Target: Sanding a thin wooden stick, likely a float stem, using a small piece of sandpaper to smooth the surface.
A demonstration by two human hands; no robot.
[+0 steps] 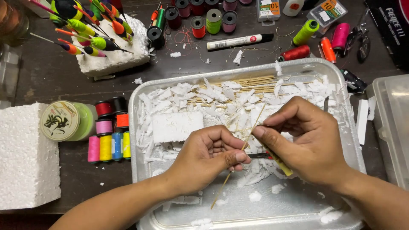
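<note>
1. Counter, left edge: white foam block. Just beside it a large green line spool, then a cluster of small thread spools in red, black, pink, orange, yellow and blue.
2. Counter, far left corner: smaller foam chunk stuck with painted fishing floats.
3. Centre: clear plastic tray holding foam shavings, a flat foam slab and a bundle of thin sticks along its far side.
4. Left hand: grip pinched on the thin bamboo stick, which slants over the tray's near middle, its lower end pointing toward the tray's near edge.
5. Right hand: grip closed around a small craft knife with a yellowish handle; thumb and forefinger also press the stick higher up.
6. Risk (judgement): blade lies close to the left thumb; a slip along the stick could nick it. The stick is slender and could snap under pressure.
7. Far edge: more spools, a white marker. Right edge: clear plastic box.
8. Obstruction: loose shavings crowd the tray; nothing stands between the hands.
</note>
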